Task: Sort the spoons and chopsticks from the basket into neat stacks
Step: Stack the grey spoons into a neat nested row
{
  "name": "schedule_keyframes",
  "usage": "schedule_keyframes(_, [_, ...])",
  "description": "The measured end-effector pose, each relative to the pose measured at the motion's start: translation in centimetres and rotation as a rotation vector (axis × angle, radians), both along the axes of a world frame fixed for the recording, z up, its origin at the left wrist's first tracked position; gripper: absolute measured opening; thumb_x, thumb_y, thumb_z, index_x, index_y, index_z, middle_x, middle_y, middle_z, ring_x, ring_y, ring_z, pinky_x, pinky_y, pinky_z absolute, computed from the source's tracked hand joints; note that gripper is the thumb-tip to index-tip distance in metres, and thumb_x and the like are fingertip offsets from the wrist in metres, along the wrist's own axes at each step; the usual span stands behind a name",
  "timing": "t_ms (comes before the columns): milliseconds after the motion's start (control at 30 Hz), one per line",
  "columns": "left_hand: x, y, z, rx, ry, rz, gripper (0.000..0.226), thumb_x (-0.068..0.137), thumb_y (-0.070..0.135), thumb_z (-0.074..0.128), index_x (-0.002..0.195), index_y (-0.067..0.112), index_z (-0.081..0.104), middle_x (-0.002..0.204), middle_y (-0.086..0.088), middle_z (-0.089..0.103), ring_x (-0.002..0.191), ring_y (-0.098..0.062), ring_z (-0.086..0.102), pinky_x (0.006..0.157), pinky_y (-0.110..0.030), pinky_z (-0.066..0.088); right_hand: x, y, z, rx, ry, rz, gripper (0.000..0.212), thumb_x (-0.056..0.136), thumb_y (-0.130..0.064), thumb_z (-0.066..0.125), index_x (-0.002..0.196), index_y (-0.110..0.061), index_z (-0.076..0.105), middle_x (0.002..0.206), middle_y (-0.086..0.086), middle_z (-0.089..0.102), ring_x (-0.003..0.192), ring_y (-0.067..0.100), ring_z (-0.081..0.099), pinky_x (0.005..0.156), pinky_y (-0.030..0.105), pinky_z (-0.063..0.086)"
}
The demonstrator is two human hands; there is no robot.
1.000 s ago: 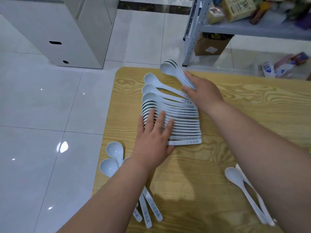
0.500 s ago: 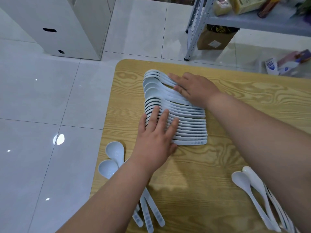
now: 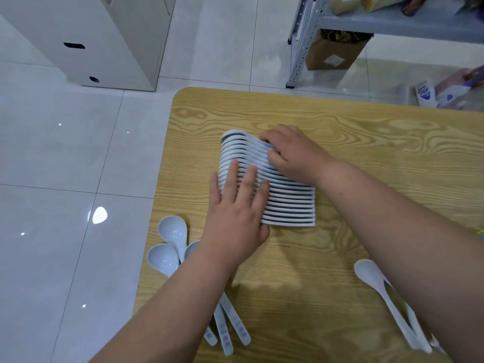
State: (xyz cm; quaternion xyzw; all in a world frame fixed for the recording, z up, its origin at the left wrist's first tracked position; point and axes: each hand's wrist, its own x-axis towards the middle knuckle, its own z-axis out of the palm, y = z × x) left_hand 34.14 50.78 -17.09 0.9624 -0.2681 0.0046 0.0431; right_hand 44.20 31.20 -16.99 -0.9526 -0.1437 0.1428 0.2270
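Loose spoons (image 3: 171,235): some at the table (image 3: 379,158) near-left edge, others near right.
Left hand (image 3: 235,224): fingers straight, flat on the spoon row (image 3: 288,203), bowl side.
Spoon row: nested, mid-table.
Right hand (image 3: 296,155): fingers curled over the row's far spoons.

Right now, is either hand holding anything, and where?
Right hand curls over the spoon row at its far handles; left hand only presses flat on it.

White spoons (image 3: 288,203) lie nested in a neat row, loose spoons (image 3: 170,239) nearby.
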Motion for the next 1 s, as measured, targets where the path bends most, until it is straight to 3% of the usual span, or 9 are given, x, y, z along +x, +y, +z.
schedule_keyframes(67, [0.2,-0.1,0.2,0.014,0.047,0.016,0.081,0.077,0.049,0.064,0.148,0.015,0.046,0.159,-0.017,0.034,0.15,-0.045,0.018,0.114,-0.068,0.022,-0.8,-0.1,-0.4,-0.007,-0.02,-0.012,0.046,0.098,-0.022,0.047,0.142,-0.012,0.049,0.132,0.006,0.052,0.125,0.026,0.039,0.107,0.033,0.029])
schedule_keyframes(200, [0.2,-0.2,0.1,0.054,0.076,0.01,0.089,0.079,0.065,0.057,0.152,0.018,0.04,0.161,-0.017,0.029,0.151,-0.045,0.01,0.116,-0.067,0.02,-2.2,-1.1,-1.0,-0.067,-0.079,-0.08,0.06,0.093,-0.048,0.031,0.138,-0.015,0.053,0.135,0.003,0.053,0.13,0.026,0.041,0.111,0.045,0.034])
schedule_keyframes(300, [0.2,-0.2,0.2,0.077,0.077,0.011,0.092,0.08,0.073,0.052,0.153,0.019,0.039,0.162,-0.016,0.029,0.152,-0.044,0.008,0.117,-0.066,0.019,-2.9,-1.8,-1.3,-0.099,-0.099,-0.091,0.062,0.095,-0.053,0.028,0.139,-0.017,0.051,0.14,0.003,0.05,0.136,0.026,0.038,0.114,0.046,0.031])
schedule_keyframes(567, [-0.1,-0.6,0.0,0.085,0.075,0.041,0.093,0.079,0.075,0.054,0.153,0.02,0.039,0.161,-0.015,0.03,0.151,-0.044,0.01,0.116,-0.066,0.02,-2.9,-2.5,-1.6,-0.058,-0.049,-0.097,0.064,0.096,-0.057,0.023,0.15,-0.03,0.044,0.151,0.008,0.041,0.146,0.03,0.026,0.121,0.048,0.021])
schedule_keyframes(733, [-0.1,-0.9,0.0,0.08,0.078,0.069,0.094,0.079,0.075,0.053,0.154,0.021,0.037,0.162,-0.013,0.029,0.152,-0.043,0.01,0.117,-0.065,0.02,-3.0,-2.6,-1.3,-0.038,-0.034,-0.117,0.067,0.095,-0.056,0.024,0.15,-0.023,0.044,0.152,0.007,0.041,0.147,0.028,0.025,0.122,0.046,0.021])
schedule_keyframes(1000, [0.0,-0.9,0.0,0.067,0.078,0.071,0.093,0.079,0.075,0.051,0.154,0.022,0.037,0.162,-0.013,0.029,0.152,-0.043,0.009,0.117,-0.064,0.02,-2.9,-3.3,-1.7,-0.022,-0.063,-0.108,0.049,0.103,-0.039,0.035,0.147,-0.021,0.048,0.151,0.005,0.043,0.146,0.027,0.029,0.12,0.047,0.024])
